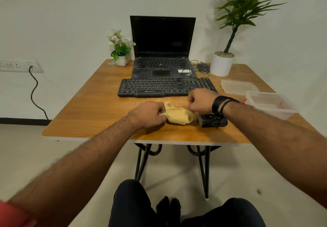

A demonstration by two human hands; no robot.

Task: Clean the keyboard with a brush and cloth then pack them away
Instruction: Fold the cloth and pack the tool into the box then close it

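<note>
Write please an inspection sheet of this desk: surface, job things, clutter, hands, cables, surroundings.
Surface: wooden table, faint pale dust near the keyboard.
Job things: keyboard before the laptop; yellow cloth bunched at the near edge; open tub and its lid at right. Brush: a red thing shows in the tub, cannot tell what.
Clutter: black box beside the cloth; mouse; flower pot; plant.
Hands: left hand grips the cloth's left end; right hand is fisted at its right end, fingers hidden.
Cables: mouse cable; wall cable from the socket.
Surroundings: white wall, pale floor.
</note>
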